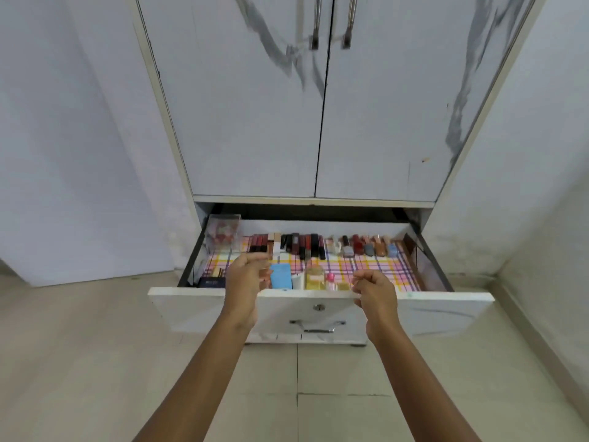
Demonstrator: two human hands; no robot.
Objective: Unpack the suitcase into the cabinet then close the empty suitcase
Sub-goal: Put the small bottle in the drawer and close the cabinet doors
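The tall white cabinet with grey marble veining [255, 122] fills the view, its 2 upper doors closed and its 2 metal bar handles [315, 23] side by side at the top. Below them the wide white bottom drawer [446, 311] stands pulled out over the beige tiled floor [95, 346]. A pink, yellow and purple checked liner [366, 266] covers its base.

Along the back lie a row of dark lipstick tubes [306, 245] and a row of small nail polish bottles [369, 247], with a clear plastic box [223, 232] in the back left corner. Near the front stand a light blue box [281, 275] and a yellowish glass bottle [314, 277].

The left hand [245, 279] hovers over the drawer just beside the blue box, fingers loosely curled and apart from the thumb, nothing seen between them. The right hand [377, 293] is at the drawer front's top edge, fingers curled; whether they clamp the edge cannot be told.
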